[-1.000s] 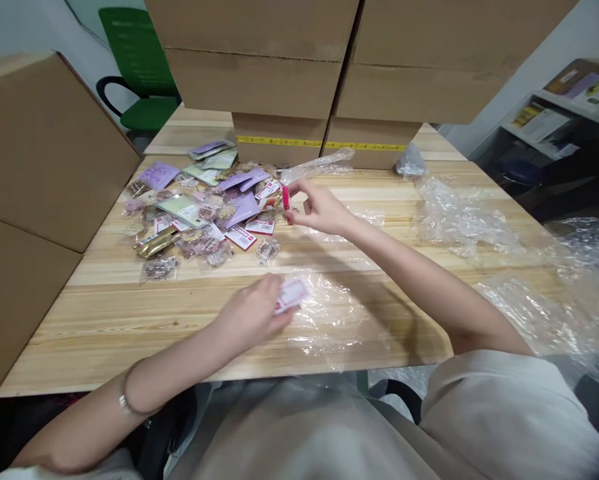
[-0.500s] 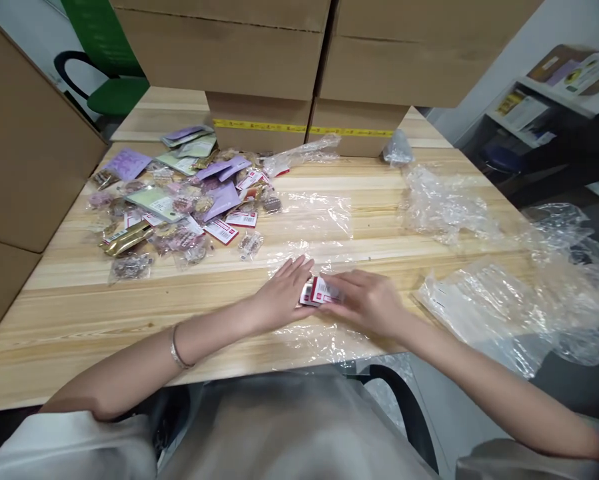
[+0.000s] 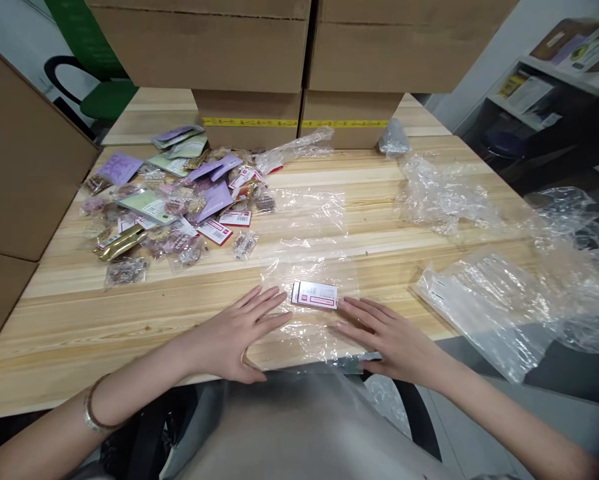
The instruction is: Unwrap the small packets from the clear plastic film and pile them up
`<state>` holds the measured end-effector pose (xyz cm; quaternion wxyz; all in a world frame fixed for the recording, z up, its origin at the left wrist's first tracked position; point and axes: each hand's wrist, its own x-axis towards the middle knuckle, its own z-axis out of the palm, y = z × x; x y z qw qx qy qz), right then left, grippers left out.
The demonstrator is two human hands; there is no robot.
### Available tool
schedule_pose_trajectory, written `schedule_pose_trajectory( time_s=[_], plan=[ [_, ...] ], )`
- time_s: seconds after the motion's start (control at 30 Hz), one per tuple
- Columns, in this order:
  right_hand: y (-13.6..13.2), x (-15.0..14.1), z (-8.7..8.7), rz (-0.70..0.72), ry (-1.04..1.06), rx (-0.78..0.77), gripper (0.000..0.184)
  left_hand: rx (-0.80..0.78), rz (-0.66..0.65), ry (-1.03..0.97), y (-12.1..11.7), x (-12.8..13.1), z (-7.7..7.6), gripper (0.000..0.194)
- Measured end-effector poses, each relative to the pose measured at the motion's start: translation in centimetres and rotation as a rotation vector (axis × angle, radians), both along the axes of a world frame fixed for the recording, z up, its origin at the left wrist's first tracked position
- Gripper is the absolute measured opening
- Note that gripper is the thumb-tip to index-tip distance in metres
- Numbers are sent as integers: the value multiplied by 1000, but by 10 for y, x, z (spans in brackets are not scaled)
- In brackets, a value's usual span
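Note:
Two small white cards with red print (image 3: 317,295), overlapping one another, lie on a clear plastic bag (image 3: 309,260) spread flat near the table's front edge. My left hand (image 3: 236,333) rests to the left of the cards with its fingers spread, the fingertips at the bag's left side. On the other side, my right hand (image 3: 386,337) has its fingers stretched out, tips close to the cards' right end. Neither hand holds anything. Part of the bag reaches down over the table edge.
A heap of small packets (image 3: 174,200), purple, green, gold and clear, covers the table's left. Crumpled clear plastic (image 3: 444,197) and flat bags (image 3: 484,307) lie on the right. Cardboard boxes (image 3: 249,123) stand at the back, another box (image 3: 29,147) at the left.
Both hands have let go of the cards and moved apart and towards me, fingers spreading. The cards now lie by themselves, turned to lie lengthwise across the bag.

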<state>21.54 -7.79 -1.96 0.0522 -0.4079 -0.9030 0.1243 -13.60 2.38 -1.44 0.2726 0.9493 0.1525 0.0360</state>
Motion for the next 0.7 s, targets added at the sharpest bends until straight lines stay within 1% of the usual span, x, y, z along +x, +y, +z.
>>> schedule_pose_trajectory(
  time_s=[0.07,0.13,0.17,0.23,0.27,0.3,0.33,0.4,0.47,0.53,0.6,0.67,0.7],
  plan=[
    [-2,-5,-10,21,16,67,83,36,21,-11,-5,6,-3,95],
    [1,-12,-13,22,69,101,64,71,41,-27,-8,11,-5,84],
    [4,-15,-13,4,113,108,53,85,57,-41,-9,14,-6,76],
    [12,-21,-11,-54,228,95,33,98,112,-81,-8,18,-7,51],
    [17,-23,-9,-95,297,63,25,95,145,-108,-6,20,-7,38],
    [21,-26,-8,-144,370,12,22,84,176,-137,-4,23,-7,29],
    [26,-28,-6,-201,445,-52,23,68,207,-160,-1,26,-6,25],
    [36,-33,-4,-335,584,-173,28,49,280,-179,7,32,-4,27],
    [44,-38,-2,-462,679,-219,31,62,368,-150,14,40,-2,33],
    [50,-42,-2,-552,704,-191,36,78,443,-107,20,48,-2,37],
    [54,-44,-3,-602,672,-152,41,112,505,-85,22,55,-4,32],
    [57,-46,-5,-626,626,-122,43,243,602,-118,21,62,-7,19],
    [58,-46,-6,-630,603,-114,43,332,636,-158,20,64,-9,19]
  ],
)
